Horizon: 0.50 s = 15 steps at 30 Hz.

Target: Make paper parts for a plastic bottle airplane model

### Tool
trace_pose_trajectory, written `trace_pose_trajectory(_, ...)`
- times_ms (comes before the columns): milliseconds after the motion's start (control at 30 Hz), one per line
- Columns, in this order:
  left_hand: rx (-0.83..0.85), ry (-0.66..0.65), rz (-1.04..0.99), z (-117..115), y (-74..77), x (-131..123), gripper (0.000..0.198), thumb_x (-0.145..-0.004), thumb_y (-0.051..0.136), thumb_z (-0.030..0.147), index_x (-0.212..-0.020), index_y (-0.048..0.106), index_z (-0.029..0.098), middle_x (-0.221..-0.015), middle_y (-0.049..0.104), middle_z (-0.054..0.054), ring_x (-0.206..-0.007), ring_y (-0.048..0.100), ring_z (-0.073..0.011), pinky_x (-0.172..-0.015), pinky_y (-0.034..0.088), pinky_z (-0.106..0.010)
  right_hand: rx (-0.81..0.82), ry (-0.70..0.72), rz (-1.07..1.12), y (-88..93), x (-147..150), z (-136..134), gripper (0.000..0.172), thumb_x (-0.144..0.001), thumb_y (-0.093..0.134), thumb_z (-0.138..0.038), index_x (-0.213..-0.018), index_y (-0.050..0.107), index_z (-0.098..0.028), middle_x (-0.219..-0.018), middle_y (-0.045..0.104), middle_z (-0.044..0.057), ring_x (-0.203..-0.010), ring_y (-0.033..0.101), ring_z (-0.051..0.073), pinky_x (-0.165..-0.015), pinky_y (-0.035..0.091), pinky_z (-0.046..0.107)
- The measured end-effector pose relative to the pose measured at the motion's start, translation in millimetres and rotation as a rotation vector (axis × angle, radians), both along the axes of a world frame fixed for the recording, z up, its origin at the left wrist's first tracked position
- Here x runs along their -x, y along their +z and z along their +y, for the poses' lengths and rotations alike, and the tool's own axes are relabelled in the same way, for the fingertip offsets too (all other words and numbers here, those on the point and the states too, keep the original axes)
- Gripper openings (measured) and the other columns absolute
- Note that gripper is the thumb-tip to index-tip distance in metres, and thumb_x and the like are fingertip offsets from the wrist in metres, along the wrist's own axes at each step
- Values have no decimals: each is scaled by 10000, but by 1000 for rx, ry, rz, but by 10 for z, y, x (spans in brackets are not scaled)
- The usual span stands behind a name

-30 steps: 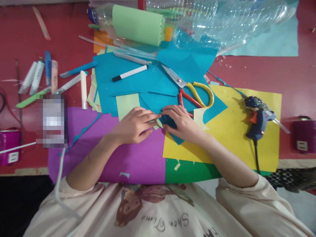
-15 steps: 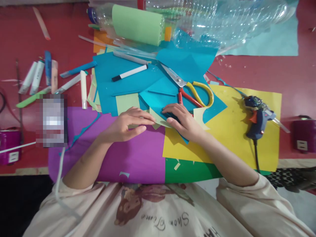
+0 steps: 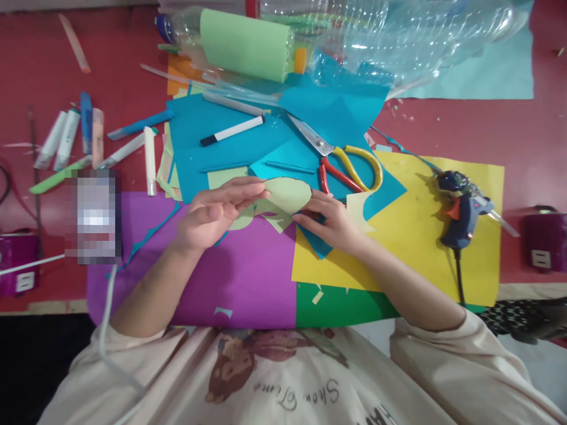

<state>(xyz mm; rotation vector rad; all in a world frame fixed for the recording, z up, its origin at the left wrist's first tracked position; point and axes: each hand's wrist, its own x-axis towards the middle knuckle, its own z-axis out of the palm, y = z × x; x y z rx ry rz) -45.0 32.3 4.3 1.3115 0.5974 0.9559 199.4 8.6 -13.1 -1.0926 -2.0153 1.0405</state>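
A light green paper piece (image 3: 289, 195) with a rounded, dark-lined edge is raised and curved between my hands. My right hand (image 3: 332, 219) grips its right end between bent fingers and thumb. My left hand (image 3: 212, 213) has its fingers stretched out, the tips touching the paper's left end and the thumb apart. Under the hands lie more light green scraps (image 3: 241, 221) and a blue paper sheet (image 3: 319, 241). Just beyond my right hand are scissors (image 3: 334, 154) with red and yellow handles.
Plastic bottles (image 3: 367, 35) lie along the back, one wrapped in green paper (image 3: 245, 44). A glue gun (image 3: 463, 218) rests on yellow paper (image 3: 482, 271) at right. Markers (image 3: 66, 139) and a blurred-out device (image 3: 95, 218) are at left, beside purple paper (image 3: 248, 283). A black-capped marker (image 3: 233, 131) lies centrally.
The light green piece has been lifted off the sheets and now curves upward. My left hand has shifted left and turned, its fingers rising. My right hand's fingers have drawn closed at the paper's edge.
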Motion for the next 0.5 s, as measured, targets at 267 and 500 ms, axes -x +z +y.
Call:
trace_pose_trajectory(267, 103, -55, 51, 3, 63, 46, 405, -738, 641, 629, -715, 772, 247, -811, 753, -86, -756, 712, -260, -694, 581, -397, 533, 22, 341, 68, 31, -40, 347, -934, 468, -429, -1035, 671, -167, -807, 713, 46, -653, 658, 139, -607, 545, 267)
trace_pose_trajectory(500, -6, -269, 261, -51, 60, -24, 388, -835, 591, 591, -847, 770, 247, -888, 756, -101, -836, 707, -247, -733, 575, -352, 442, -208, 384, 49, -42, 1, 279, -895, 543, -394, -985, 744, -222, -1008, 717, 30, -830, 628, 152, -756, 528, 295)
